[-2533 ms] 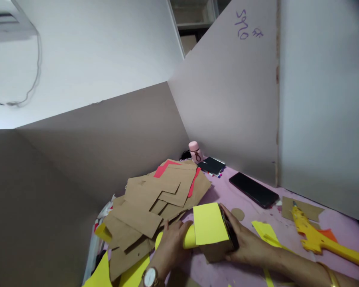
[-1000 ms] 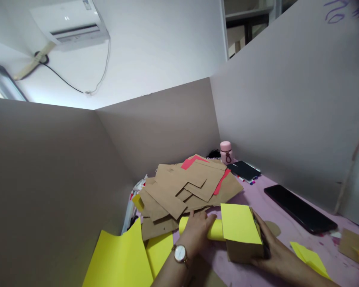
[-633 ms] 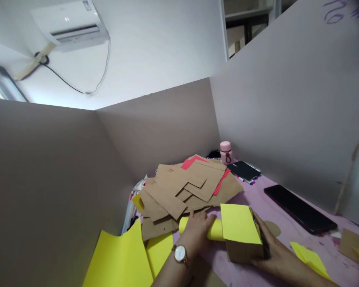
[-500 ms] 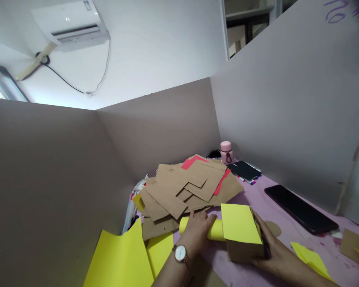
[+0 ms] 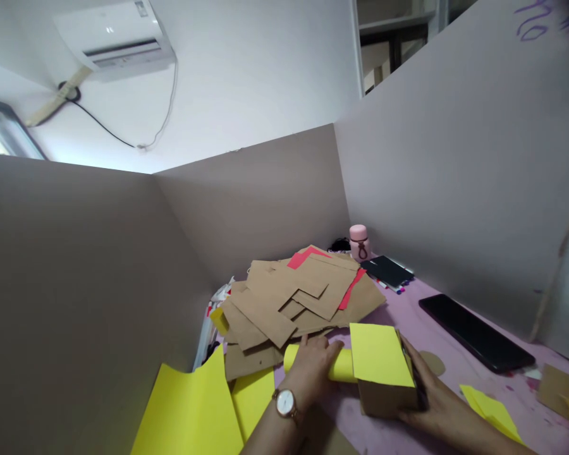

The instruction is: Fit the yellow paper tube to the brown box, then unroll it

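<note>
A cardboard box (image 5: 387, 399) with a yellow sheet (image 5: 380, 355) over its top sits low, right of centre. From its left side a yellow paper tube (image 5: 343, 365) sticks out. My left hand (image 5: 314, 361), with a watch on the wrist, is wrapped over the tube from above. At the box's right side my right hand (image 5: 424, 392) grips it, some fingers hidden behind the box.
Behind the hands lies a pile of cardboard pieces (image 5: 265, 316). Yellow sheets (image 5: 189, 404) are at the left. A black phone-like slab (image 5: 474, 332), a dark notebook (image 5: 389, 270) with pens, and a pink bottle (image 5: 359, 243) stand or lie to the right.
</note>
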Available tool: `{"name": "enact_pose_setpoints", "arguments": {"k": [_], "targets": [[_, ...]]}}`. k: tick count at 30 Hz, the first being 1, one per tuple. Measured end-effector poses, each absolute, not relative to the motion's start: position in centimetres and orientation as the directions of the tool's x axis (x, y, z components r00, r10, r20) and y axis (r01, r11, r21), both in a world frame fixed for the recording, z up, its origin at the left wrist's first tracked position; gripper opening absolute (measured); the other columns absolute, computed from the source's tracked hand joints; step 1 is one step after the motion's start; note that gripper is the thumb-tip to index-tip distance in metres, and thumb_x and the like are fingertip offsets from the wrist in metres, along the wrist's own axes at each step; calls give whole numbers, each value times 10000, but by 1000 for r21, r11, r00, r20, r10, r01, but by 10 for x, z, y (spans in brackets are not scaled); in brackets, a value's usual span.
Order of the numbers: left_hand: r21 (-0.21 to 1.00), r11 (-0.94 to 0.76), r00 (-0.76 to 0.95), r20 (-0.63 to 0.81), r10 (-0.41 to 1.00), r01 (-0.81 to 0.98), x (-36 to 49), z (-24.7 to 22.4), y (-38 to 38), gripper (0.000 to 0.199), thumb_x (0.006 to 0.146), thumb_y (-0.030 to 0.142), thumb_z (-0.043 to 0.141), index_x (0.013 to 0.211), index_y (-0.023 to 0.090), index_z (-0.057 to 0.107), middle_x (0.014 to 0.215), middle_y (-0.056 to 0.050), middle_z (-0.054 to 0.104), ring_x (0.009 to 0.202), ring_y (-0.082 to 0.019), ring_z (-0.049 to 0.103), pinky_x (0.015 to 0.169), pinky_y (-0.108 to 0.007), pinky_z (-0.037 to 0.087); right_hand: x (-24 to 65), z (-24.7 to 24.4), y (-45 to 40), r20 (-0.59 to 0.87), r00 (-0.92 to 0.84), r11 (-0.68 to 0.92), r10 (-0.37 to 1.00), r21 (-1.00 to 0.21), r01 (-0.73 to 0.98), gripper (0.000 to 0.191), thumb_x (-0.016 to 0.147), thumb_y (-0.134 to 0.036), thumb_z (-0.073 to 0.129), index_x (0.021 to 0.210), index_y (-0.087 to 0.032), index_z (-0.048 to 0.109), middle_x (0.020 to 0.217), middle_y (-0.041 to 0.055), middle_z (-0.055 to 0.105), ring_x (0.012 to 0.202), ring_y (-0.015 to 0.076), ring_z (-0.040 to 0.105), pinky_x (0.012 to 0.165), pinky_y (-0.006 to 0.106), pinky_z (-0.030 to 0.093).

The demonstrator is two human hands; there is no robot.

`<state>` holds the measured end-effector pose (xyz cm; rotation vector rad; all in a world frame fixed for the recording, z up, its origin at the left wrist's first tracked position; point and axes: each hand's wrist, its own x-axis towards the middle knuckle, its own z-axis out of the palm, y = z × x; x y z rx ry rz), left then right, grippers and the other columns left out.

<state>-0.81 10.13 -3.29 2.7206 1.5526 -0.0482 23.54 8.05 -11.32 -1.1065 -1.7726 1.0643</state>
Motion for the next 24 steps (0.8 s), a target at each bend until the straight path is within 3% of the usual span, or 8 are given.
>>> {"name": "enact_pose_setpoints", "arguments": {"k": [6,10,18,24], "targets": [[5,-506,505,-38,862,863,-7,-30,100,631,655,304,669,1247,232,462,1065,-113,631,1013,-309,574,940,-495,365,237,-112,81,195,-305,279,932,-924,263,1116,613,-288,699,1467,-144,-5,1535,211,205,1387,408,204,1130,550,192],[13,-502,502,-34,864,865,-7,-30,99,615,655,297,674,1231,226,473,1056,-117,633,1008,-310,576,946,-505,361,235,-108,79,190,-296,269,936,-928,258,1150,613,-360,739,1469,-153,-1,1526,217,231,1375,419,232,1120,553,221],[25,-454,455,-62,888,890,-13,-37,94,625,629,356,687,1213,247,492,1062,-114,640,980,-328,593,888,-486,412,238,-129,85,169,-340,272,925,-920,283,1114,653,-386,679,1449,-131,-57,1558,210,106,1410,381,135,1137,522,185],[87,-364,370,-74,926,928,-22,-47,95,708,564,463,740,1200,260,504,1097,-106,638,1006,-338,586,865,-463,431,240,-150,89,195,-285,278,938,-916,289,1042,663,-395,671,1461,-202,30,1544,167,219,1375,393,254,1107,520,267]]}}
